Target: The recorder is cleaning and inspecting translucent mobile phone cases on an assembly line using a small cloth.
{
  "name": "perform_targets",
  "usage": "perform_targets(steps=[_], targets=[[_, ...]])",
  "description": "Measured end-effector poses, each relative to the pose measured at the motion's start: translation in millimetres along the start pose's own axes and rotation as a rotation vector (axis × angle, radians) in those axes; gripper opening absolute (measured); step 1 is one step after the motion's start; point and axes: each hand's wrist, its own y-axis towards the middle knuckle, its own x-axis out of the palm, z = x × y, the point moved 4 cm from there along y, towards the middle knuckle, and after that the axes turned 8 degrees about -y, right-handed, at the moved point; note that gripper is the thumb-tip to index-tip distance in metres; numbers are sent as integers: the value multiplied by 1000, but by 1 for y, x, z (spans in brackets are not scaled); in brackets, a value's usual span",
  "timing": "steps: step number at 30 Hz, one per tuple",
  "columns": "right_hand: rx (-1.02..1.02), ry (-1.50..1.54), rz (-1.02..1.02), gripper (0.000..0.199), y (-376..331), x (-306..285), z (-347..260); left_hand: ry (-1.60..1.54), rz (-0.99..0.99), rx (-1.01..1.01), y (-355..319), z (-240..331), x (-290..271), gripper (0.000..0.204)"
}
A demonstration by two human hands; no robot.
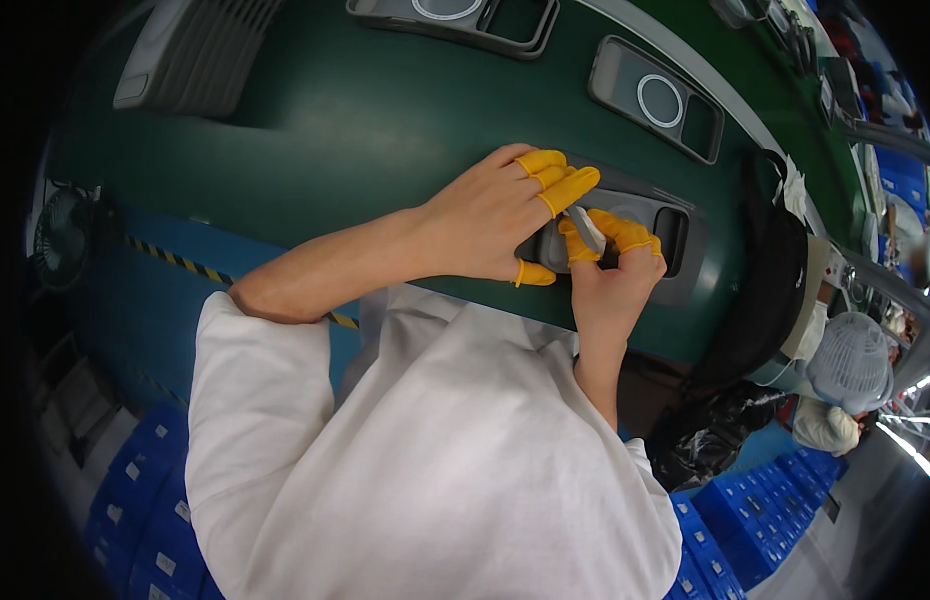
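A small pale grey strip-shaped piece [586, 228], seemingly a tab or thin tool, is pinched between the thumb and forefinger of the right hand [613, 280], whose fingertips are covered with yellow rubber finger cots [630, 232]. What the piece is made of cannot be told. It is held directly over the dark grey rectangular phone case with rounded corners [675, 245], which lies flat on the dark green conveyor belt [365, 120].

The left hand [485, 220] is laid on the left end of the same case, fingers extended and pressed down rather than closed around anything; its cot-covered fingertips [560, 180] are just beside the pinched piece, nearly touching it. The case's long axis runs roughly left to right, tilted slightly down to the right, and its rectangular camera cut-out [671, 227] is at the right end, just beyond the right hand's fingertips. The right hand is therefore the nearer one to that uncovered end, and the pinched piece points up and to the left, across the case's middle.

Farther along the belt, two similar grey cases [653, 98] are seen, each with a white ring on its back. Both forearms emerge from white sleeves [285, 400]. Blue plastic crates [745, 510] are stacked below, and another person in a white hair cap [850, 360] is at the right.
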Motion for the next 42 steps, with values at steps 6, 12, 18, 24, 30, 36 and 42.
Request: perform_targets(steps=[6, 12, 18, 24, 30, 36, 42], targets=[[12, 41, 54, 19, -3, 4, -2, -27, 23, 17, 2, 0, -1, 86], [-33, 76, 215, 21, -13, 2, -6, -26, 42, 4, 1, 2, -2, 82], [73, 301, 329, 20, -32, -8, 4, -26, 25, 9, 3, 5, -3, 75], [154, 530, 527, 10, -38, -38, 40, 122, -47, 69, -5, 11, 2, 62], [512, 564, 536, 16, -47, -64, 86, 247, -210, 3, -7, 10, 10, 59], [568, 616, 474, 26, -50, -59, 93, 188, -10, -27, 6, 20, 11, 82], [623, 1080, 474, 26, -69, -53, 107, -33, 151, -84, 12, 34, -2, 85]])
